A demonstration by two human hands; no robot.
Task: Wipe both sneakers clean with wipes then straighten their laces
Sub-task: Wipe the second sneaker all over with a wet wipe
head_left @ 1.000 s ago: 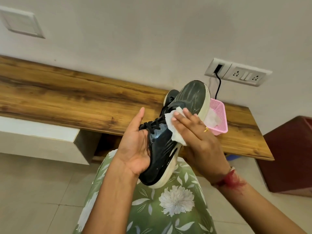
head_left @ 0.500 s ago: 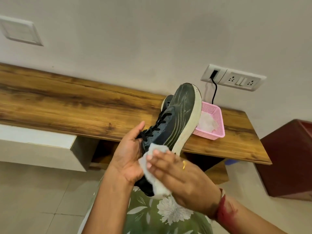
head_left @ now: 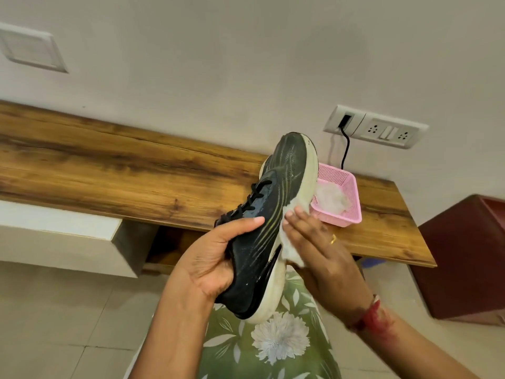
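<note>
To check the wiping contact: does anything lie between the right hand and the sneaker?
Only the white wipe, pressed by the right hand against the pale sole edge of the sneaker. The left hand grips the sneaker directly.

White wipe (head_left: pixel 290 250) against dark sneaker (head_left: pixel 257 242)

Wood shelf (head_left: pixel 109 165) runs along the wall. Pink basket (head_left: pixel 338 220) sits on its right end, crumpled white wipes (head_left: pixel 332 199) inside. White unit (head_left: pixel 54 236) under shelf's left part. Tiled floor (head_left: pixel 54 310) below; dark red box (head_left: pixel 464 255) stands on it at far right, beside shelf end. Blue thing (head_left: pixel 371 262) under that end, mostly hidden.
</note>
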